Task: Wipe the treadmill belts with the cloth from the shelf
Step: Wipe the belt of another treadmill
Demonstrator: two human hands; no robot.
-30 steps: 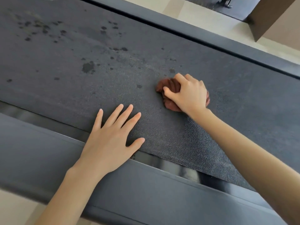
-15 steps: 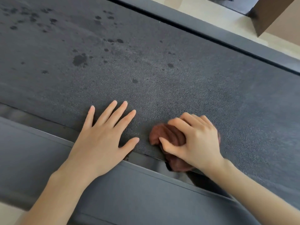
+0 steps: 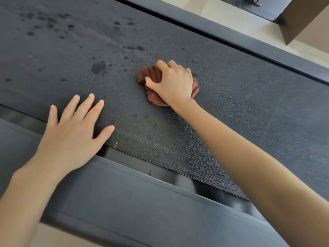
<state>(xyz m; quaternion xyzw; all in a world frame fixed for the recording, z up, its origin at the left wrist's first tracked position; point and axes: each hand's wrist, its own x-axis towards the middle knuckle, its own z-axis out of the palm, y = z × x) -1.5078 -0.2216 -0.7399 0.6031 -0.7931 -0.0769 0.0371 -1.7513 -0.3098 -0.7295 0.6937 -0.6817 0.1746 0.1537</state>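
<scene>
R hand (image 3: 173,82) + cloth (image 3: 151,75) mid-belt (image 3: 231,97), L hand (image 3: 71,132) flat at near edge

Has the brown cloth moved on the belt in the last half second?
Yes. The right hand has pushed the brown cloth away from the near belt edge, up toward the belt's middle and the dark spots.

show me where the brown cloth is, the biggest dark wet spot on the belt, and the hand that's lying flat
brown cloth (image 3: 151,76): head view, bunched folds left of the knuckles.
biggest dark wet spot (image 3: 98,67): head view, its middle.
left hand (image 3: 71,132): head view, back of the hand.
</scene>
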